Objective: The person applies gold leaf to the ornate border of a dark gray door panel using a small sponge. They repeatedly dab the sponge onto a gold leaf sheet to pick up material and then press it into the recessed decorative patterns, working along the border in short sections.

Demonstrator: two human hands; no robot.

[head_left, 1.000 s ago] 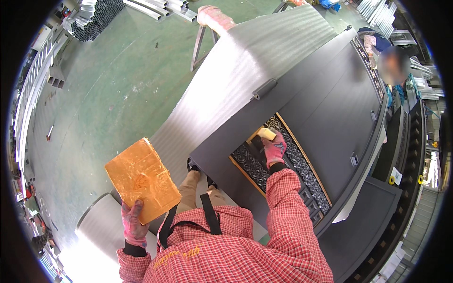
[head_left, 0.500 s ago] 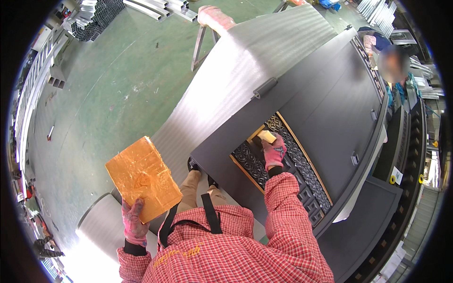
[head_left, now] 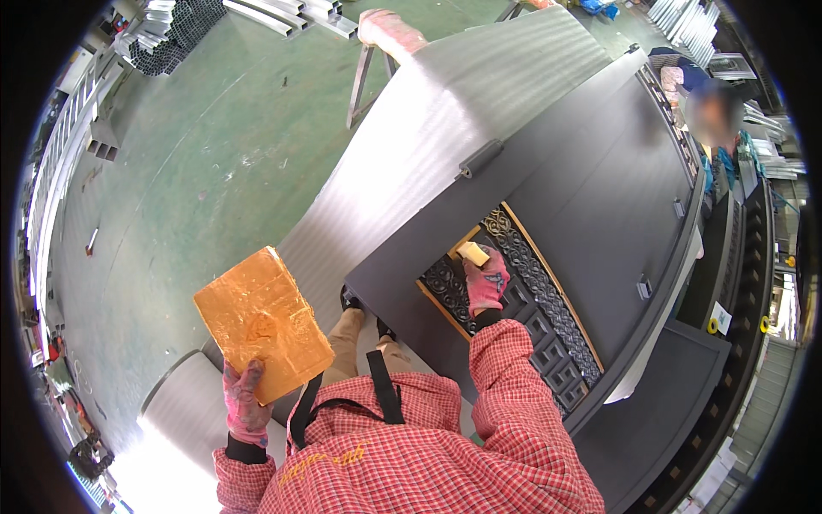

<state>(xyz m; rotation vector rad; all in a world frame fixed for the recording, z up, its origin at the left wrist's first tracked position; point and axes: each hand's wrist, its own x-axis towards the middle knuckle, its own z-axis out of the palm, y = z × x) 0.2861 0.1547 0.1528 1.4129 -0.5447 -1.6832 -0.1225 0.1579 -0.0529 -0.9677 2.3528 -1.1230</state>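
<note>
My left hand (head_left: 246,399), in a pink glove, grips the lower edge of a flat board coated in gold paint (head_left: 264,324), held out to the left above the floor. In my gloved right hand (head_left: 486,281) is a pale yellow sponge block (head_left: 473,254). It is over the upper left part of an ornate relief panel (head_left: 552,330) set in a dark grey door (head_left: 591,188). Gold colour shows on the panel's edge strips and on some scrollwork at its top corner; most of the relief is black. Whether the sponge touches the surface I cannot tell.
Silvery foam sheeting (head_left: 402,128) hangs out from under the door on the left. A trestle leg (head_left: 360,86) stands beyond it. Another person (head_left: 715,116) is at the door's far right end. Metal profiles (head_left: 295,17) lie on the green floor at the back.
My right hand with the sponge has shifted slightly left and down over the panel. The gold-coated board in my left hand has hardly moved.
</note>
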